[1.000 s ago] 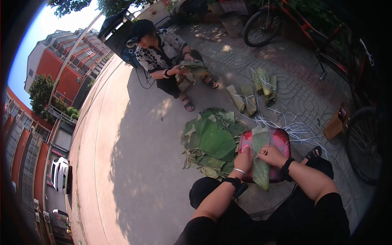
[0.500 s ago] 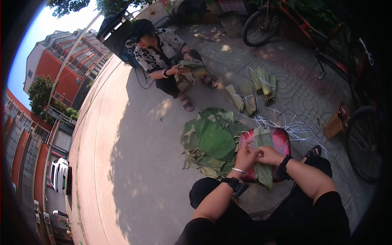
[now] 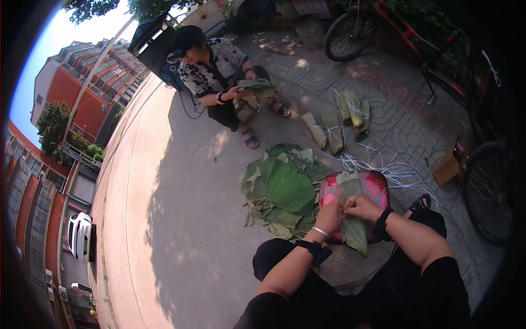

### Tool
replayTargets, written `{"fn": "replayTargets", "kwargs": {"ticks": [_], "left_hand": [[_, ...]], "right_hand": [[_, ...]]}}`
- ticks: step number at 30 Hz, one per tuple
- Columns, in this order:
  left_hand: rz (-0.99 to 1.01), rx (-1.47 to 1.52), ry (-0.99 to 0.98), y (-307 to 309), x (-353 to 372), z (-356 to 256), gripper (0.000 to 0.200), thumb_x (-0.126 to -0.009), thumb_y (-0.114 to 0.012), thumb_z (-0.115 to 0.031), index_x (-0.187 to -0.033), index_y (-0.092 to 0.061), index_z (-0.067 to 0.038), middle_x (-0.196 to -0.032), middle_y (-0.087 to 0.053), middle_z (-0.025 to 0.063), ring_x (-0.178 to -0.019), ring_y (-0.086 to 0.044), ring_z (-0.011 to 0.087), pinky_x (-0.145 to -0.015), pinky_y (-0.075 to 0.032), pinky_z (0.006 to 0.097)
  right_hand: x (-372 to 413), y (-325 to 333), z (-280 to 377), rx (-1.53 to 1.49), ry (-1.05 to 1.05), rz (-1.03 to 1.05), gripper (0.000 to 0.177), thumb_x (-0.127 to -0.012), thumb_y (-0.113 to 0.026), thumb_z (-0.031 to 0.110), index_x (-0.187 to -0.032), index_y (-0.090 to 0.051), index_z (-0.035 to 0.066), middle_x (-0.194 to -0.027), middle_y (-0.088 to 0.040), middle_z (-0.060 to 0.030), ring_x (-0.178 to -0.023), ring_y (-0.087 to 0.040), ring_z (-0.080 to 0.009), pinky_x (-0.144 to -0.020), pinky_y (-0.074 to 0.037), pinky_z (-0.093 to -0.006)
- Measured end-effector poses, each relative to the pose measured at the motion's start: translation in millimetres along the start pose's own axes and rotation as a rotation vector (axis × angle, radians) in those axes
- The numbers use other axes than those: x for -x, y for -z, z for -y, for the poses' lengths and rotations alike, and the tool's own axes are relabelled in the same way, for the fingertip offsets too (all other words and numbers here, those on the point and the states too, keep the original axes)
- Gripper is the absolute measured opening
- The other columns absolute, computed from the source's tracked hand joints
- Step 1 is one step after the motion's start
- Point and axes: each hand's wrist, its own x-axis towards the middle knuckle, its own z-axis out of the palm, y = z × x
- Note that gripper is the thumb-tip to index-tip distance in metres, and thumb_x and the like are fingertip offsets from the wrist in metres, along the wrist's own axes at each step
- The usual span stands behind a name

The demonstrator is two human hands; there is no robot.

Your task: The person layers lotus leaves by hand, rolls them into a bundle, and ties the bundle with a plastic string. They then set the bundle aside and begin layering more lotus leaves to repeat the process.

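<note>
Around: loose green leaf pile [image 3: 285,186] on paving, just left of red stool [image 3: 379,185], touching its left edge. White strings [image 3: 397,174] scattered behind and right of stool. Beyond those, two tied leaf packs [image 3: 327,130] side by side, another tied clump [image 3: 353,108] further back. Cardboard box [image 3: 449,164] far right, next to bicycle wheel [image 3: 487,192]; red bicycle [image 3: 383,30] parked at top. Other person [image 3: 211,68] seated on the far side of the pile, well apart, both hands on own leaf wad [image 3: 255,88]. White car [image 3: 81,233] and red building [image 3: 82,82] at left edge, distorted by lens. Nothing between camera and hands; hands themselves cover the middle of the work. Folded leaf bundle [image 3: 353,230]: lying lengthwise across the stool top, near tip hanging over the front edge toward the knees, far end poking out above the fingers. Left hand [image 3: 330,215]: flat against bundle's left side, fingers stretched forward, pressing, not wrapped round it. Right hand [image 3: 362,207]: on top of bundle at mid-length, fingers curled in, pinching the leaf. Hands nearly touching each other over the bundle. Any string under the fingers: cannot tell.
</note>
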Motion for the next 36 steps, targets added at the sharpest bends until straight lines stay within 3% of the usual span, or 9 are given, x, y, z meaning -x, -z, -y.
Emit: {"fn": "replayTargets", "kwargs": {"ticks": [3, 8, 11, 14, 18, 21, 26, 29, 36], "left_hand": [[-0.031, -0.013, 0.035, 0, -1, 1, 0.063, -0.087, -0.058, -0.011, -0.146, -0.035, -0.01, -0.087, -0.07, 0.0149, -0.076, -0.067, 0.0372, -0.067, -0.051, 0.0463], [0.026, -0.222, 0.12, 0, 4, -11, 0.06, -0.087, -0.058, -0.011, -0.144, -0.039, -0.011, -0.077, -0.068, 0.0155, -0.068, -0.065, 0.0392, -0.063, -0.051, 0.0487], [0.093, -0.296, 0.157, 5, 6, -26, 0.061, -0.087, -0.058, -0.01, -0.144, -0.039, -0.011, -0.083, -0.068, 0.0175, -0.076, -0.066, 0.0381, -0.067, -0.052, 0.0452], [-0.2, -0.013, -0.062, 0, 6, -14, 0.058, -0.088, -0.057, -0.006, -0.144, -0.039, -0.008, -0.093, -0.067, 0.0204, -0.087, -0.066, 0.0345, -0.076, -0.052, 0.0407], [-0.157, 0.347, -0.016, -12, -2, -2, 0.049, -0.092, -0.055, -0.005, -0.14, -0.044, -0.005, -0.101, -0.066, 0.0215, -0.097, -0.065, 0.0316, -0.086, -0.05, 0.0372], [-0.084, 0.328, 0.053, -22, -2, 7, 0.043, -0.093, -0.051, -0.006, -0.136, -0.048, -0.003, -0.104, -0.065, 0.0228, -0.098, -0.066, 0.0334, -0.087, -0.051, 0.0378], [-0.036, 0.318, 0.131, -11, -3, -1, 0.04, -0.092, -0.049, -0.005, -0.133, -0.051, -0.002, -0.109, -0.064, 0.0246, -0.097, -0.065, 0.0386, -0.087, -0.051, 0.0403], [-0.048, 0.302, 0.089, -17, -6, 10, 0.041, -0.092, -0.049, -0.003, -0.133, -0.05, -0.002, -0.107, -0.066, 0.022, -0.091, -0.067, 0.0359, -0.081, -0.053, 0.0376], [0.006, 0.71, 0.238, -25, -10, 20, 0.053, -0.088, -0.054, 0.007, -0.14, -0.046, -0.004, -0.099, -0.068, 0.0094, -0.077, -0.066, 0.0137, -0.067, -0.054, 0.0265]], "right_hand": [[-1, 3, 0, -0.169, -0.085, -0.036, 0.011, -0.082, -0.074, 0.008, -0.089, -0.068, 0.001, -0.085, -0.071, -0.0067, -0.079, -0.066, -0.0116, -0.069, -0.052, -0.0245], [-3, 6, 0, -0.144, -0.1, -0.084, 0.014, -0.081, -0.073, 0.01, -0.09, -0.068, 0.0, -0.082, -0.07, -0.0075, -0.075, -0.066, -0.0137, -0.067, -0.052, -0.0269], [-2, 5, 4, -0.158, -0.121, -0.09, 0.013, -0.08, -0.075, 0.009, -0.087, -0.067, 0.002, -0.081, -0.069, -0.0051, -0.074, -0.064, -0.0113, -0.066, -0.05, -0.0254], [-3, 4, 4, -0.089, -0.078, -0.074, 0.011, -0.08, -0.074, 0.008, -0.086, -0.066, 0.004, -0.081, -0.068, -0.0036, -0.076, -0.063, -0.0101, -0.068, -0.049, -0.0249], [-2, -6, 5, 0.049, 0.025, -0.054, 0.008, -0.081, -0.07, 0.006, -0.086, -0.065, 0.003, -0.081, -0.067, -0.0027, -0.078, -0.062, -0.0098, -0.069, -0.049, -0.026], [1, -11, 4, 0.143, 0.184, -0.106, 0.012, -0.081, -0.065, 0.007, -0.09, -0.064, -0.001, -0.081, -0.068, -0.012, -0.075, -0.066, -0.0171, -0.068, -0.051, -0.0304], [9, -20, 22, 0.522, 0.381, -0.287, 0.009, -0.081, -0.059, 0.003, -0.089, -0.06, 0.001, -0.086, -0.064, -0.0159, -0.085, -0.064, -0.0318, -0.073, -0.051, -0.0399], [14, -21, 30, 0.707, 0.494, -0.342, 0.011, -0.08, -0.057, 0.002, -0.091, -0.058, 0.003, -0.089, -0.06, -0.0154, -0.089, -0.06, -0.0363, -0.073, -0.049, -0.044], [17, -20, 41, 0.725, 0.54, -0.408, 0.015, -0.079, -0.062, 0.004, -0.092, -0.055, 0.005, -0.091, -0.055, -0.0141, -0.087, -0.058, -0.0363, -0.071, -0.049, -0.0447]]}}
